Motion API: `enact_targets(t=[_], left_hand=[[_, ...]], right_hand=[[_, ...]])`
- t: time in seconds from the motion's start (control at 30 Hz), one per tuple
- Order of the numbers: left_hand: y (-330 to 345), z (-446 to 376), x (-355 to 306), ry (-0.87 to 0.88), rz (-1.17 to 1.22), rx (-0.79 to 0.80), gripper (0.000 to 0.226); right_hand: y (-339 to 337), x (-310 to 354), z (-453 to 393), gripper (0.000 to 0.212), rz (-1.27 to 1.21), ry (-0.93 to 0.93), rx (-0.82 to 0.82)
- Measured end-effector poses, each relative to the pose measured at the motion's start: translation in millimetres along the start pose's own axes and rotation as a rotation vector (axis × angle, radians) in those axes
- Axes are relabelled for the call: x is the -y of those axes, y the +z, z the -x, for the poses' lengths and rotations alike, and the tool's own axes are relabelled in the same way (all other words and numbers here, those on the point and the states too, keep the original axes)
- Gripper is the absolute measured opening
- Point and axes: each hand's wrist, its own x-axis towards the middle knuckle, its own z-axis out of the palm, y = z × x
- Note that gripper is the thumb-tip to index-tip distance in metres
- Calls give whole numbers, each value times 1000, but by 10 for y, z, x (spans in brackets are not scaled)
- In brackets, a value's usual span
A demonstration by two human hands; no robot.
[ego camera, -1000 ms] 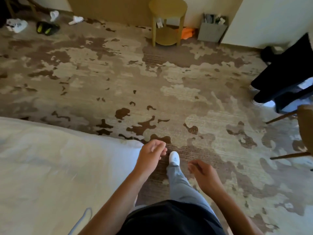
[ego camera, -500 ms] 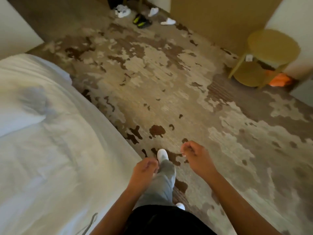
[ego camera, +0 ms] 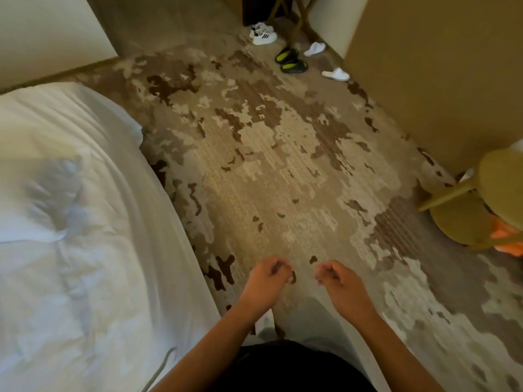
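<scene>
Both idle: left hand (ego camera: 267, 281), right hand (ego camera: 338, 284) loosely curled (nothing held); bed (ego camera: 70, 250) close left could snag a foot; far shoes (ego camera: 291, 62) a trip risk

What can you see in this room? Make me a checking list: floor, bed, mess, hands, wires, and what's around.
Surface: brown and beige patchy carpet.
Job's things: white bed with rumpled covers, left of the hands, untouched.
Clutter: white sneakers, black and green shoes and white slippers on the far floor.
Hands: left hand and right hand loosely curled, holding nothing, above the carpet.
Cables: nothing seen for sure; a thin grey strip on the bed's near edge, too blurred.
Surroundings: round yellow table at right, orange thing by its foot, tan wall behind.
</scene>
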Motion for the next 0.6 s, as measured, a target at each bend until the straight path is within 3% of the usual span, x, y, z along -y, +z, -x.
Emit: enact_targets(t=[0.3, 0.6], left_hand=[[-841, -1816, -1548, 125, 112, -129, 20], [-2142, -3209, -2358, -35, 222, -507, 25]], right_hand=[[-290, 988, -2358, 16, 46, -39, 110], [112, 3493, -4781, 14, 216, -326, 451]])
